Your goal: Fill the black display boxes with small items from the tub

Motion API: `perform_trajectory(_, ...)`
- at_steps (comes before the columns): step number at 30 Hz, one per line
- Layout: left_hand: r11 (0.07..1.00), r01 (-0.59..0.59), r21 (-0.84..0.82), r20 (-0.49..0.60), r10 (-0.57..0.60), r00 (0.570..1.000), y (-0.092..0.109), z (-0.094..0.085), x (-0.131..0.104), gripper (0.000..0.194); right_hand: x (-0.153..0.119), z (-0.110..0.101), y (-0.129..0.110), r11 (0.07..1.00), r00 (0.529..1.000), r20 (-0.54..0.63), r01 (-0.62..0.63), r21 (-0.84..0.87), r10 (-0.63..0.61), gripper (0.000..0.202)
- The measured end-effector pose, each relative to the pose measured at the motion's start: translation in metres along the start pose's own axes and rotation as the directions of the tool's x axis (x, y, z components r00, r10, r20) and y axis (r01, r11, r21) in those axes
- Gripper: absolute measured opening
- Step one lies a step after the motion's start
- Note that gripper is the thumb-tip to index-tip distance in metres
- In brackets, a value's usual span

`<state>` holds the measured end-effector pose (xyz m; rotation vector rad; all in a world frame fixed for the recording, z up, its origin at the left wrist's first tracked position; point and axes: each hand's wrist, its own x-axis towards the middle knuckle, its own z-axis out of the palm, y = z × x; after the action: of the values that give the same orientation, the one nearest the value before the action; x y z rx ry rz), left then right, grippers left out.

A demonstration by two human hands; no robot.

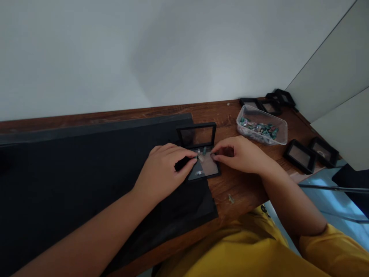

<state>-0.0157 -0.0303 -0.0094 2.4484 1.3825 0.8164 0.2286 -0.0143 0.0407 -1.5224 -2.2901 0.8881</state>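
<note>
A black-rimmed display case stands opened in front of me, its framed lid tilted up at the back. On its clear film lie several small stones, among them a pale oval stone, a green stone and a whitish stone. My left hand pinches a small greenish stone over the case's left side. At the right edge, thumb and forefinger of my right hand close on a small dark stone. The fingers partly cover both pieces.
A clear plastic tub of mixed stones stands right of the case. Black display cases lie beyond it, and a black display case sits near the right edge. A black mat covers the wooden table's left side. A wall rises behind.
</note>
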Motion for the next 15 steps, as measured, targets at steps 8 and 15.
perform_trajectory(8, 1.0, -0.01, 0.012, -0.01, 0.011, 1.0, -0.0038, 0.002, 0.0007, 0.026, 0.0008, 0.0034, -0.0008, 0.999, 1.0, 0.007, 0.005, -0.045, -0.005, 0.014)
perform_trajectory(15, 1.0, -0.016, 0.008, -0.024, 0.016, 1.0, -0.0026, 0.0007, 0.0013, 0.026, 0.0013, 0.0062, -0.0025, 0.999, 1.0, -0.003, 0.014, 0.029, -0.014, 0.011)
